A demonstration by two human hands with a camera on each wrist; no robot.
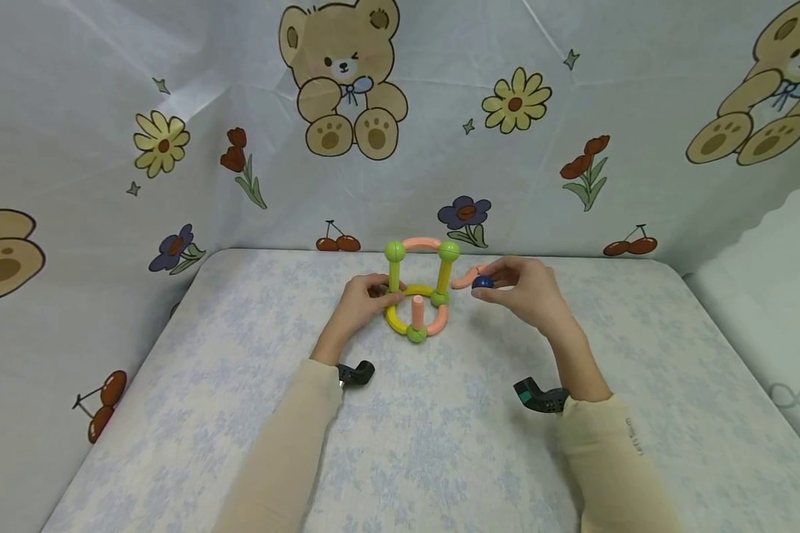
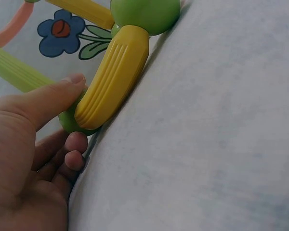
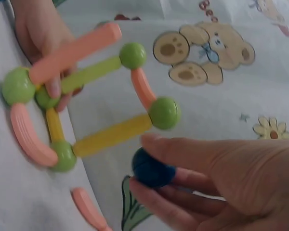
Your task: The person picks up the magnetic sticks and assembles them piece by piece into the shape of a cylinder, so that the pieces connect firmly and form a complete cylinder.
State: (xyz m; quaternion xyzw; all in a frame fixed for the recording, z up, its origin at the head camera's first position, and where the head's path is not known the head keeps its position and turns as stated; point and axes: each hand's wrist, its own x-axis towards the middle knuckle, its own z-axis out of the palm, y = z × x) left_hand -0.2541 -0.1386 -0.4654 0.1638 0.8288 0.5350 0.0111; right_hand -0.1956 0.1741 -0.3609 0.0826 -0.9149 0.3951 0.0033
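A framework of green balls joined by yellow, green and pink rods (image 1: 418, 312) stands on the table. My left hand (image 1: 363, 300) holds its lower left corner; in the left wrist view thumb and fingers grip a green ball at the end of a curved yellow rod (image 2: 113, 79). To the right, my right hand (image 1: 530, 292) pinches a dark blue ball (image 3: 151, 168) between thumb and fingers, apart from the framework. A straight pink rod (image 3: 77, 53) rises from the front green ball (image 1: 416, 334), its top end free.
Loose curved pink rods (image 1: 467, 278) lie beside the framework, partly behind the right hand. The pale patterned tabletop (image 1: 433, 437) meets a hanging cloth (image 1: 440, 170) printed with bears and flowers just behind the framework. Each wrist wears a dark camera mount (image 1: 356, 374).
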